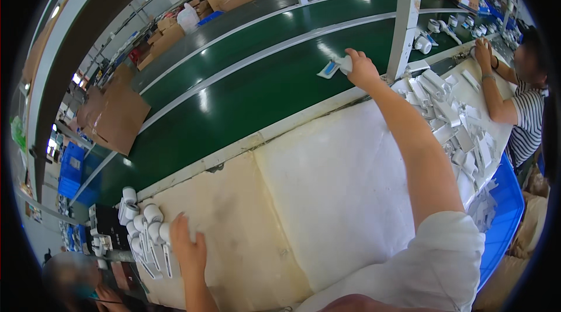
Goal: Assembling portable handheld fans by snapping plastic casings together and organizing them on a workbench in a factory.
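Out over the green conveyor belt (pixel 222 101), my right hand (pixel 363 72) is closed around a white plastic piece with a blue strip (pixel 331 69). My fingers cover part of that piece. My left hand (pixel 190 250) is low over the left side of the worktable, thumb and fingers apart. Right beside its fingertips lies a cluster of white roller-like pieces (pixel 153 214) with round heads and long looped handles (pixel 168 260). Whether the left fingertips touch the nearest one, I cannot tell.
White plastic shells (pixel 447 110) are heaped on the table's right, above a blue bin (pixel 505 212). A white post (pixel 405 20) rises near my right hand. Finished-looking white pieces (pixel 423 43) sit farther right, near a co-worker in a striped shirt (pixel 527 119). Another person (pixel 73 280) is at lower left.
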Demonstrator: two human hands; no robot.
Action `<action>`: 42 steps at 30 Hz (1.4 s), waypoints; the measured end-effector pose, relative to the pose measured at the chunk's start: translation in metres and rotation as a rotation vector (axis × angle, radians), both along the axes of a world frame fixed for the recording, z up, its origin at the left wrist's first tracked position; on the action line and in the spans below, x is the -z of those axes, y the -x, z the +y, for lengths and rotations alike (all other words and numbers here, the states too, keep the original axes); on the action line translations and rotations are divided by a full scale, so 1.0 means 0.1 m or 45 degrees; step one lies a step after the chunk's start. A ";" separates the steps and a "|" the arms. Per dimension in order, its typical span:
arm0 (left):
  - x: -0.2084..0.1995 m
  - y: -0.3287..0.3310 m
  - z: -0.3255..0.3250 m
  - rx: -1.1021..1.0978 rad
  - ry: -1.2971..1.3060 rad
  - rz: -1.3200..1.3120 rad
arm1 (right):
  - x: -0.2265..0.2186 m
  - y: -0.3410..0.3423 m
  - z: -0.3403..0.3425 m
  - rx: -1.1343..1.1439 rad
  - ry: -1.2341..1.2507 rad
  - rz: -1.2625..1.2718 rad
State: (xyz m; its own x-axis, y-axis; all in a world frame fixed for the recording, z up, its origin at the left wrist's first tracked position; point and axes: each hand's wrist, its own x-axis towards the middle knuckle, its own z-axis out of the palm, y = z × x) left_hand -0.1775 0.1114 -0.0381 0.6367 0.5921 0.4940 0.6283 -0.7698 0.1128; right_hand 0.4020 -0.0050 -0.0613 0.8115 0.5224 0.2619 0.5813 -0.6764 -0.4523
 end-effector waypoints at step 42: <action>0.07 -1.74 -1.35 0.870 1.762 -0.354 | -1.03 2.43 -1.90 -1.351 -0.072 -0.740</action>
State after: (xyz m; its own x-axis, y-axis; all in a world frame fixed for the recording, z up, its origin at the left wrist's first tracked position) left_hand -0.0030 -0.0232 -0.0456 0.9485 0.3159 -0.0247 0.0571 -0.0938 0.9940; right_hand 0.1588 -0.1947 0.0414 -0.2595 0.8330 0.4887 0.9612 0.2719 0.0468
